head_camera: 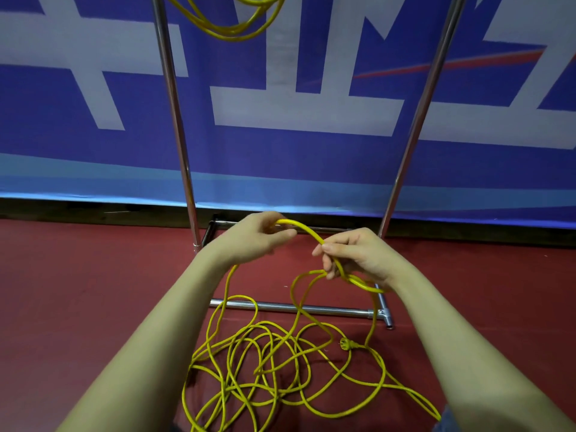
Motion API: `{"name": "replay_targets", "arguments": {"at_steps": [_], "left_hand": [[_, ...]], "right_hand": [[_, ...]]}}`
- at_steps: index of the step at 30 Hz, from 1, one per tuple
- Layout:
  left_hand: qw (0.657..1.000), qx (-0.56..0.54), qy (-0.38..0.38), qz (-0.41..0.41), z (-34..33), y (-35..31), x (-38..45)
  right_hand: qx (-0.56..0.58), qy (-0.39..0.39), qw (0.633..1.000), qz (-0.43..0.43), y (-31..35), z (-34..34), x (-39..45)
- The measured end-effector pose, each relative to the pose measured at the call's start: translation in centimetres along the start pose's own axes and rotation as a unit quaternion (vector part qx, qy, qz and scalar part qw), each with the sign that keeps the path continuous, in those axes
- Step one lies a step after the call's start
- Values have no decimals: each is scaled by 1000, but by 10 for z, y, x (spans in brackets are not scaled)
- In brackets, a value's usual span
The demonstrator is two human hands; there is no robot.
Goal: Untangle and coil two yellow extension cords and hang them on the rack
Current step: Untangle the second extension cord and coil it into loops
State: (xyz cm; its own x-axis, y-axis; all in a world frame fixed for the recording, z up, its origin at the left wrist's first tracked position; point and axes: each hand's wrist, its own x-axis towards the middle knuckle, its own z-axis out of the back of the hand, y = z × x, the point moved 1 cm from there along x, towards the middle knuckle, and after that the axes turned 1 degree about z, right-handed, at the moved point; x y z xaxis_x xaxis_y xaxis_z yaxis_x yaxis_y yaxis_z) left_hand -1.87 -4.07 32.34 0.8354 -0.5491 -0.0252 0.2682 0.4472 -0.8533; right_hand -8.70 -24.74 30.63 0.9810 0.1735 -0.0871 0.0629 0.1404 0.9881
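Yellow extension cord (280, 363), one item, lay mostly as a loose tangle of overlapping loops on the red floor (93, 291), directly below both grips and between the forearms. One length rose from the tangle to the left hand (255, 236), whose grip was curled round the cord, fingers and thumb closed on it. From there the cord arched across the short gap to the right hand (355, 254), whose grip pinched it between thumb and fingertips, with further strands passing under the curled fingers. Just below the right grip, two or three small loops hung gathered, then dropped to the floor. Plug (346, 344), yellow, round, lay on the floor below the right grip, at the right edge of the tangle. Second yellow cord (230, 23), already coiled, hung well above both grips, cut by the top of the view; its support could not be seen. Rack (174, 120), chrome tubing: two uprights rose beyond the grips, one left of the left hand, one right of the right hand; a base bar (280, 307) lay on the floor below the grips, crossed by cord strands. Blue banner (280, 151) with large white lettering stood behind the rack, far beyond the grips.
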Motion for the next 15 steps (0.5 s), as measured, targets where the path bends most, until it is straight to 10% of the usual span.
{"name": "replay_targets", "arguments": {"at_steps": [4, 15], "left_hand": [[996, 64, 2, -68, -5, -10, -1], [977, -207, 49, -22, 2, -10, -8]], "right_hand": [[-9, 19, 1000, 1, 5, -4, -1], [-47, 53, 996, 52, 14, -3, -4]]}}
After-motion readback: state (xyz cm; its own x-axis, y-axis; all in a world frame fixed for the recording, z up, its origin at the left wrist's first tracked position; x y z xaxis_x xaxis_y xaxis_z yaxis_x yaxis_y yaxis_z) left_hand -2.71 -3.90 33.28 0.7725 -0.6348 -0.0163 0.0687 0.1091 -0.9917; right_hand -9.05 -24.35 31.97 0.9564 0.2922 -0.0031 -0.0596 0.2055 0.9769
